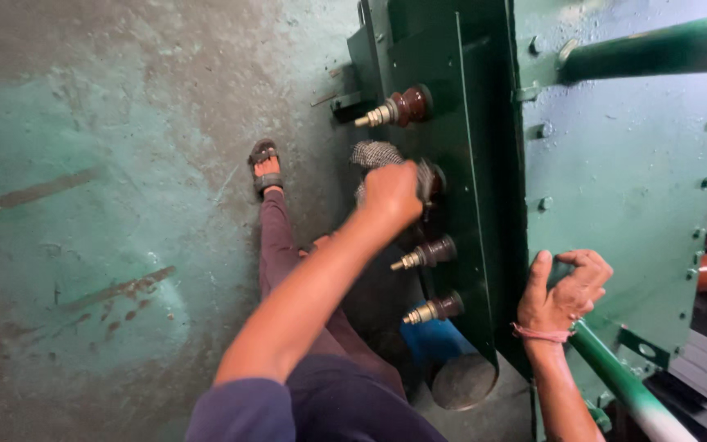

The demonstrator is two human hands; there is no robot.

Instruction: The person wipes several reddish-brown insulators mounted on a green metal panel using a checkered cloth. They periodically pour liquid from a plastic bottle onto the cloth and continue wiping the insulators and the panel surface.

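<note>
Bare concrete floor (100,245) lies open leftward; left hand (392,194) fists a grey cloth (374,153) against 1 bushing, right hand (565,293) clasps a green pipe (615,381).

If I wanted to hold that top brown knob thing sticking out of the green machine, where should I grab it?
Probably grab the top brown insulator around its wide ribbed body, coming from the left, the floor side. It sticks out sideways from the green tank, and its thin metal tip looks too narrow for a good hold.
</note>
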